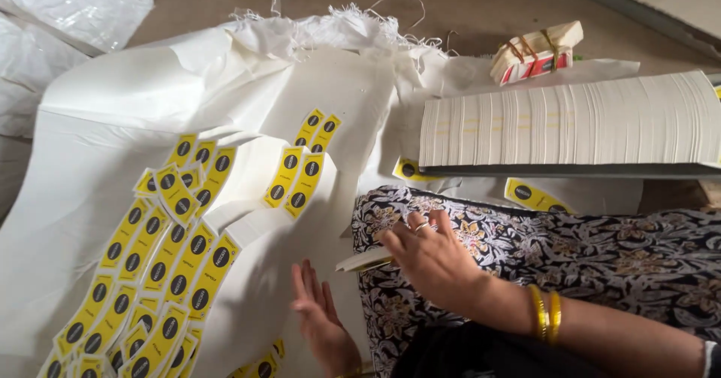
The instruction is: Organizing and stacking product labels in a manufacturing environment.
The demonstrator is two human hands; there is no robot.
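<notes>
A: Well, the right hand (432, 258) rests on the lap, on the flowered cloth (601, 250), and its fingers pinch a thin pack of white slips (360, 261). The grip is closed on the pack, thumb under, fingers over.

B: And the left hand (321, 319)?

A: It lies flat and open on the white sheet (225, 85), palm down, holding nothing. It is just beside the rows of yellow labels (161, 250).

B: How to do this step well, in your opinion?

A: I think the pack should stay level and pinched near one end, so that one slip can slide off alone. The flat hand can press the sheet, so the rows do not shift.

B: Tell me the labels.

A: They are long yellow strips, each with two dark round marks. They overlap in curved rows at the left. Some more lie in the middle (294, 179), and one lies apart below the big stack (532, 196).

B: The big stack?

A: A long block of white cards (563, 119) at the right. Behind it lies a small bundle tied with bands (535, 52), cream and red.
</notes>
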